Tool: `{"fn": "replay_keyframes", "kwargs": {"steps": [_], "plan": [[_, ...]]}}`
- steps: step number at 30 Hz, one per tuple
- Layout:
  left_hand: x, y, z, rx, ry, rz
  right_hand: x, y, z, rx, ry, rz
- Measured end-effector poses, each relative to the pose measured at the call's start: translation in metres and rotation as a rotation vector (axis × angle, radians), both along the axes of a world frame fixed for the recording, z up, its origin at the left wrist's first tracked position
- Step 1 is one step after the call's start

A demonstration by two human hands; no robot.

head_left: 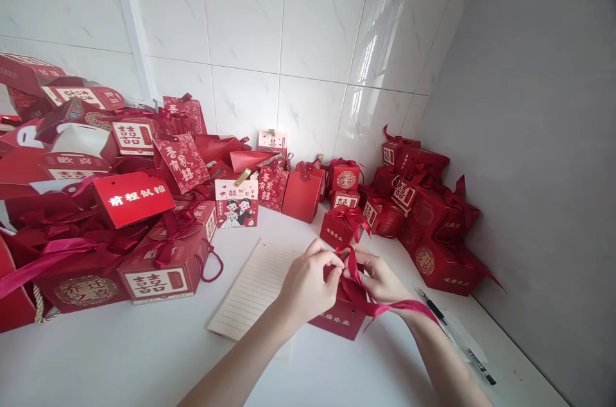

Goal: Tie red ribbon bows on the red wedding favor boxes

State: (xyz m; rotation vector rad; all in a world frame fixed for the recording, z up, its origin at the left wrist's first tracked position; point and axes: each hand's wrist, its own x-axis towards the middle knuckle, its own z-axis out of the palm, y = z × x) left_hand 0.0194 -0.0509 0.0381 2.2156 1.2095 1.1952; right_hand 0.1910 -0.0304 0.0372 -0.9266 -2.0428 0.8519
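A small red gift box (339, 320) with pale lettering stands on the white table in front of me. Dark red ribbon (355, 291) lies over its top, and one long tail trails right across my right wrist. Above the box, my left hand (310, 278) pinches the ribbon between thumb and fingers. Close beside it, my right hand (380, 273) is curled round another part of the same ribbon. The hands cover much of the box's top, so the knot or loop between them is partly hidden.
A lined notepad (255, 291) lies left of the box. On the right is a black pen (457, 336). Red boxes (433, 221) are stacked at the right wall, and a large pile of boxes (158, 282) fills the left. Small gift bags (302, 194) stand near the tiled wall.
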Motion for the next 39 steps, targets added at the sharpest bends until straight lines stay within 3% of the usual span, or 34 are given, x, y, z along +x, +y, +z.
{"fn": "replay_keyframes", "kwargs": {"steps": [5, 20, 28, 33, 36, 39], "plan": [[-0.006, 0.004, 0.007, -0.113, -0.08, -0.059, -0.002, 0.004, -0.008, 0.041, 0.04, 0.037], [-0.001, 0.005, -0.002, -0.04, -0.115, 0.056, -0.006, 0.0, -0.007, 0.036, 0.1, 0.035], [-0.002, 0.004, 0.001, -0.089, -0.13, -0.004, -0.013, -0.003, -0.006, -0.175, 0.357, -0.021], [-0.003, 0.005, 0.004, -0.149, -0.178, -0.028, -0.01, -0.008, -0.001, -0.276, 0.404, 0.028], [-0.002, 0.008, 0.001, -0.257, -0.303, 0.01, -0.007, -0.01, -0.002, -0.342, 0.497, 0.077], [-0.001, 0.011, -0.003, -0.42, -0.568, 0.029, -0.004, -0.008, -0.002, -0.417, 0.667, 0.075]]}}
